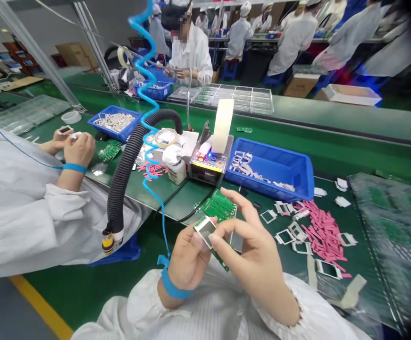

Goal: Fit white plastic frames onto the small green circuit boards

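Note:
Close to my body, both hands hold a small green circuit board (pixel 215 252) with a square grey display (pixel 205 229) on it. My left hand (pixel 187 259) grips the board from below, fingers closed, a blue wrist strap (pixel 171 284) on the wrist. My right hand (pixel 251 250) pinches the display's edge with thumb and fingers. A stack of green boards (pixel 219 206) lies just beyond my hands.
A blue bin (pixel 279 170) of white frames, a label dispenser (pixel 210 163), loose frames (pixel 290 231) and pink strips (pixel 323 233) lie ahead. A black hose (pixel 127 165) and blue coiled cable (pixel 148 118) hang left. A co-worker's hands (pixel 74 144) work at left; more people sit beyond.

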The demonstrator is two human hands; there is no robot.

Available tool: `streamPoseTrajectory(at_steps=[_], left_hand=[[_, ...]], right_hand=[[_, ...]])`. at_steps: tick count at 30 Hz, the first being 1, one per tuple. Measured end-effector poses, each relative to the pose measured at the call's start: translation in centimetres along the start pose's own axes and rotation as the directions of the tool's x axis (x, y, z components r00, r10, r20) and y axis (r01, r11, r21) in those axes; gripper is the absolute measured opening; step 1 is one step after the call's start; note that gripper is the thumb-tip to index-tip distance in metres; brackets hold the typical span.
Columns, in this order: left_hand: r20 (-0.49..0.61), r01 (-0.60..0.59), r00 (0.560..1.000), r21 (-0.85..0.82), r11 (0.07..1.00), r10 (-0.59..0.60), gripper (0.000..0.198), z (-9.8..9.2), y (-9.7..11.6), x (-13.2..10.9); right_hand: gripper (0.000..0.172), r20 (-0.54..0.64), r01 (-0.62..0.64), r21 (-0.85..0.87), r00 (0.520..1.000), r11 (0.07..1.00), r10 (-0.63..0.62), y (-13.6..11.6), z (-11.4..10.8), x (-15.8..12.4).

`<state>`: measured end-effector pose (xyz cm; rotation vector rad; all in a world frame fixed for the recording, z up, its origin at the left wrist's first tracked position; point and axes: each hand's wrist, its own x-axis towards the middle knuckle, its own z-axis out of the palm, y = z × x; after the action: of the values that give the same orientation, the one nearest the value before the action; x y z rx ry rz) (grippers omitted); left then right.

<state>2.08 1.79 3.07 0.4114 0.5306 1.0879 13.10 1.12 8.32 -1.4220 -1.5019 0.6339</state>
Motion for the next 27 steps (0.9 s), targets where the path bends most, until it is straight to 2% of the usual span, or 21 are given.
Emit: streamPoseTrajectory(at_steps=[6,17,27], left_hand=[[-0.044,0.004,0.999,0.025,1.000,-0.003,0.042,0.0,-0.2,0.0],[-0.028,0.004,1.000,0.053,0.999,-0.003,0.042,0.1,-0.1,-0.2],[-0.055,0.002,0.998,0.073,0.997,0.002,0.045,-0.5,-0.1,-0.2]], right_hand=[[0.016,0.007,-0.060,0.020,0.998,0.998,0.060,0.1,-0.5,0.4],[0.016,0.038,-0.118,0.069,0.993,0.991,0.115,0.5,-0.6,0.7],[0.015,0.146,-0.185,0.142,0.976,0.972,0.165,0.2,-0.6,1.4]])
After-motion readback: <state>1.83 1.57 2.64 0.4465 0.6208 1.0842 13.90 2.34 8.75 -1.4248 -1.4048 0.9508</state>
